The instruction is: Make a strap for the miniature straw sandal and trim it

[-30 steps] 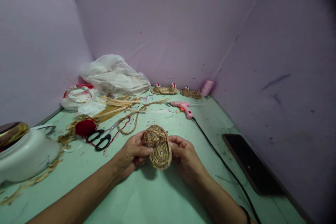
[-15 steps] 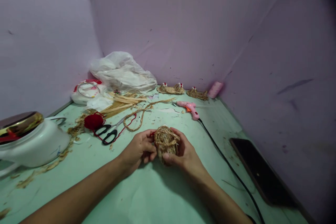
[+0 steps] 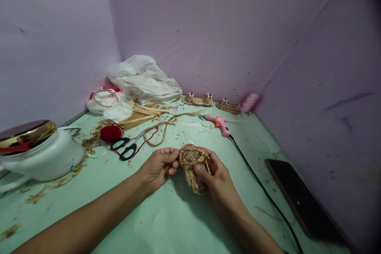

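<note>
Between the two hands, just above the pale green table [image 3: 166,222], sits a small straw slipper [image 3: 192,174], an oval sole of coarse coiled braid with a thick plaited strap arching over its upper end. From the head view, the right hand [image 3: 218,178] clasps it from the right, thumb pressed across the sole and fingers wrapped behind, while the left hand [image 3: 157,168] pinches the strap end with curled fingertips. Beyond the grip to the left lie black-handled scissors [image 3: 126,149], a fuzzy red yarn ball [image 3: 110,133], a looped braided cord [image 3: 157,131] and a bundle of flat, stiff straw strips [image 3: 139,113]. Further back is a crumpled translucent plastic bag [image 3: 144,79]. Beyond the grip to the right rests a pink glue gun [image 3: 218,122], its smooth black cable [image 3: 256,180] running past the right wrist, near a flat dark phone [image 3: 300,200]. Far left of the grip stands a glossy white pot [image 3: 44,160] with a gold lid. Against the lilac wall are finished slippers [image 3: 199,99] of the same rough weave.
</note>
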Action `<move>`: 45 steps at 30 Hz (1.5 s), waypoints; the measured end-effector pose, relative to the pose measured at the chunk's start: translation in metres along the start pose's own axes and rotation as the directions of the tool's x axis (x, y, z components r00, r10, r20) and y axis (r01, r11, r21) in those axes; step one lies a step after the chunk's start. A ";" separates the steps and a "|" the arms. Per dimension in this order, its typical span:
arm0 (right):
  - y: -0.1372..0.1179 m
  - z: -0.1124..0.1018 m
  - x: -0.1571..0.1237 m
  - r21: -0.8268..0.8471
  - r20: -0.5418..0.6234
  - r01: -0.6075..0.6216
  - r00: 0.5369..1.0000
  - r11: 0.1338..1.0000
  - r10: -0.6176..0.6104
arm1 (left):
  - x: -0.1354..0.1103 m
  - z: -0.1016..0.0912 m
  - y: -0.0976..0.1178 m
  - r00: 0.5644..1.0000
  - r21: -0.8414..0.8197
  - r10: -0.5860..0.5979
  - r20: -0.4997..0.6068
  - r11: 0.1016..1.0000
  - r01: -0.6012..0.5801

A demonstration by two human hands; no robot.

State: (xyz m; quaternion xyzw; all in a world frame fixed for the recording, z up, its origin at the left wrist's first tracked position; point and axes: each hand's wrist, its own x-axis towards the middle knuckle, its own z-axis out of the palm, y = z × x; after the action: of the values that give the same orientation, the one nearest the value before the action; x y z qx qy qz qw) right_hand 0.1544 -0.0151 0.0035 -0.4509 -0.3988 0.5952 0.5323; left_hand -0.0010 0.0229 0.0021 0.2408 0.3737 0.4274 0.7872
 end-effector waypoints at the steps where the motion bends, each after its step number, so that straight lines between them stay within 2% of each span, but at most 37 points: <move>1: 0.000 0.000 0.000 -0.002 0.003 -0.002 1.000 1.000 0.002 | 0.000 0.000 0.000 1.000 -0.002 -0.004 -0.008 1.000 0.004; 8: 0.003 0.003 -0.002 0.020 0.013 -0.027 1.000 0.999 0.027 | 0.000 0.000 0.002 0.999 -0.031 -0.034 0.028 0.999 0.035; 13: 0.004 0.006 -0.003 0.026 0.013 -0.024 1.000 0.999 0.023 | 0.001 0.000 0.003 0.998 -0.019 -0.054 -0.027 0.998 0.054; 16: 0.002 0.008 -0.003 0.014 -0.015 -0.019 1.000 1.000 0.019 | -0.002 0.004 0.004 0.999 0.040 -0.027 -0.044 0.999 0.029; 19: 0.001 0.010 -0.002 -0.040 -0.080 0.005 0.997 0.999 -0.009 | -0.005 0.010 0.003 0.982 0.225 0.124 -0.146 0.970 -0.090; 22: 0.000 0.009 0.001 -0.091 -0.148 0.016 0.989 0.996 -0.029 | -0.009 0.014 0.000 0.911 0.425 0.341 -0.232 0.878 -0.220; 25: 0.000 0.006 0.002 -0.159 -0.143 0.040 0.988 0.986 -0.063 | -0.010 0.013 0.000 0.864 0.525 0.437 -0.251 0.811 -0.258; 28: -0.002 0.000 0.003 -0.327 -0.090 0.123 0.983 0.937 -0.161 | -0.009 0.008 0.006 0.833 0.568 0.498 -0.240 0.769 -0.295; 31: -0.003 -0.005 0.001 -0.458 -0.017 0.155 0.983 0.875 -0.183 | -0.011 0.004 0.014 0.844 0.640 0.522 -0.126 0.692 -0.333; 33: -0.003 -0.007 -0.001 -0.515 0.046 0.178 0.983 0.839 -0.180 | -0.016 0.005 0.017 0.839 0.721 0.545 0.004 0.579 -0.380; 34: -0.003 -0.008 -0.001 -0.540 0.075 0.198 0.979 0.818 -0.188 | -0.020 0.006 0.018 0.811 0.761 0.577 0.094 0.484 -0.433; 36: -0.001 -0.009 -0.002 -0.571 0.124 0.241 0.970 0.785 -0.208 | -0.027 0.010 0.017 0.712 0.789 0.623 0.323 0.239 -0.567; 38: 0.000 -0.009 -0.002 -0.573 0.153 0.267 0.964 0.775 -0.219 | -0.033 0.013 0.014 0.601 0.743 0.593 0.536 0.006 -0.669; 39: 0.001 -0.009 -0.001 -0.569 0.159 0.271 0.963 0.777 -0.220 | -0.035 0.013 0.013 0.570 0.718 0.554 0.607 -0.074 -0.692; 40: 0.001 -0.009 -0.001 -0.562 0.161 0.269 0.963 0.783 -0.215 | -0.036 0.014 0.012 0.557 0.700 0.511 0.655 -0.134 -0.701; 42: 0.000 -0.010 -0.001 -0.545 0.162 0.253 0.967 0.799 -0.196 | -0.036 0.013 0.012 0.566 0.683 0.418 0.710 -0.215 -0.698; 45: -0.001 -0.010 0.000 -0.520 0.168 0.230 0.972 0.823 -0.165 | -0.034 0.011 0.015 0.601 0.668 0.297 0.742 -0.247 -0.702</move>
State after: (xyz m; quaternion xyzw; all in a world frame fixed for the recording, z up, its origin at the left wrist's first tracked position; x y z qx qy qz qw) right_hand 0.1642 -0.0151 0.0013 -0.5027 -0.6236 0.4266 0.4200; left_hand -0.0117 0.0010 0.0319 0.8912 0.2875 0.2986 0.1844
